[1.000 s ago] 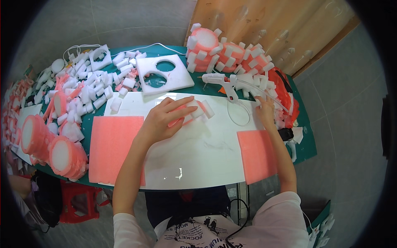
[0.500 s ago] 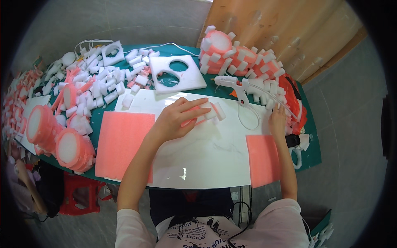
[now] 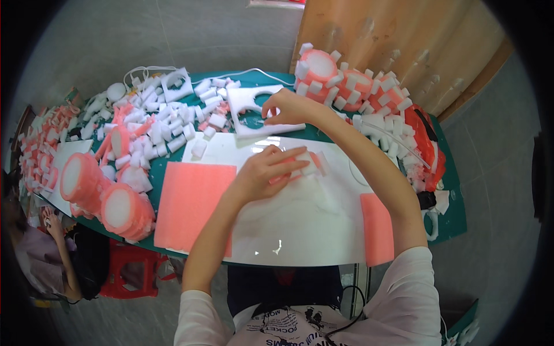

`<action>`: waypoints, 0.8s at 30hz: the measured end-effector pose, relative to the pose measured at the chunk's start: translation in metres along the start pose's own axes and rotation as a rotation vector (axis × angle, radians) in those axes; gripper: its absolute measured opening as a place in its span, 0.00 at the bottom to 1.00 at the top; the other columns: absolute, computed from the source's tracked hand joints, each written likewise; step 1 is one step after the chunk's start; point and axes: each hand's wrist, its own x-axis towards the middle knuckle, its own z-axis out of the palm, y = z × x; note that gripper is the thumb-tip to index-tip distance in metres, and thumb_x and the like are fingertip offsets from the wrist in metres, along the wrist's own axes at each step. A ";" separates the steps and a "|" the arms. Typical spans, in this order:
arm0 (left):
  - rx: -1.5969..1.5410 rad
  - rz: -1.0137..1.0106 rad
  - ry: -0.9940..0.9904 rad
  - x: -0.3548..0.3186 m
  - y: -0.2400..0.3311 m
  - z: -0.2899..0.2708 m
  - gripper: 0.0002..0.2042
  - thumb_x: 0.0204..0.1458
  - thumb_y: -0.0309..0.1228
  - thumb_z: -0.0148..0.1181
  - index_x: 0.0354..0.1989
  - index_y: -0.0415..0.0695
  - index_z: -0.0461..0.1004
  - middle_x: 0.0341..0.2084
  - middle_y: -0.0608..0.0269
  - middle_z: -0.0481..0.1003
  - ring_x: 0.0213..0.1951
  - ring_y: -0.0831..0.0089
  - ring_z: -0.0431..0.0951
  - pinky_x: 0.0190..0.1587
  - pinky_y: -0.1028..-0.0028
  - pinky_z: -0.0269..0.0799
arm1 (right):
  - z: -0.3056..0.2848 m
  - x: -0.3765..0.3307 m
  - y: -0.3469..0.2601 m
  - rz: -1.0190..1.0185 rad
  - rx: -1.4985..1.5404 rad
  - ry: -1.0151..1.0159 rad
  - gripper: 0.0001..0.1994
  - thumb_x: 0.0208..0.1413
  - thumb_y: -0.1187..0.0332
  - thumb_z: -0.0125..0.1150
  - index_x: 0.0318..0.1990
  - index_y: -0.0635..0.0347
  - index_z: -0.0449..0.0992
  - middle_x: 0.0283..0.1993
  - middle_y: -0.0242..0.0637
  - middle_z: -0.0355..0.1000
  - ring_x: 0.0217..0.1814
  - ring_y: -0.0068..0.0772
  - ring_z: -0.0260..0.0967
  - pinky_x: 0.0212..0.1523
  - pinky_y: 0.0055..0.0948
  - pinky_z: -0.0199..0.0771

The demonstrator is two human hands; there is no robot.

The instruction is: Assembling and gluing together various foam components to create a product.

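Note:
My left hand (image 3: 266, 170) lies flat on a small pink and white foam piece (image 3: 306, 164) on the white board (image 3: 300, 225), pressing it down. My right hand (image 3: 287, 107) has reached far forward to a white foam sheet with round cut-outs (image 3: 242, 104) on the green table and pinches something small and thin at the sheet's edge; what it is I cannot tell. Both forearms rise from the lower edge of the picture.
A large pink foam sheet (image 3: 193, 202) lies left on the board, a narrow pink strip (image 3: 378, 228) right. Pink and white foam rolls (image 3: 104, 193) stand front left, loose white blocks (image 3: 167, 130) behind, more studded rolls (image 3: 358, 86) back right. A person sits low at left (image 3: 52, 254).
My right hand has swung from the right side of the table to the cut-out foam sheet at the back middle. My left hand has stayed on the foam piece.

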 end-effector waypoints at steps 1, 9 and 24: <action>0.011 0.009 0.003 0.001 0.003 0.001 0.21 0.35 0.21 0.56 0.41 0.53 0.73 0.47 0.69 0.68 0.28 0.68 0.66 0.33 0.74 0.68 | 0.002 0.010 0.006 -0.022 -0.010 -0.071 0.11 0.41 0.64 0.62 0.31 0.61 0.75 0.29 0.40 0.72 0.31 0.38 0.69 0.32 0.31 0.67; 0.019 0.006 0.008 0.000 0.001 0.003 0.21 0.33 0.19 0.56 0.40 0.52 0.73 0.47 0.69 0.68 0.27 0.69 0.66 0.32 0.76 0.68 | 0.044 0.041 -0.003 0.114 -0.226 -0.288 0.14 0.41 0.63 0.56 0.38 0.56 0.72 0.29 0.43 0.70 0.33 0.43 0.68 0.33 0.37 0.67; 0.021 -0.006 0.002 -0.001 0.001 0.003 0.17 0.38 0.23 0.56 0.40 0.53 0.72 0.48 0.72 0.68 0.28 0.70 0.65 0.34 0.76 0.67 | -0.046 0.067 -0.046 -0.471 -0.886 0.141 0.06 0.39 0.68 0.52 0.26 0.56 0.71 0.25 0.33 0.71 0.34 0.31 0.67 0.33 0.31 0.64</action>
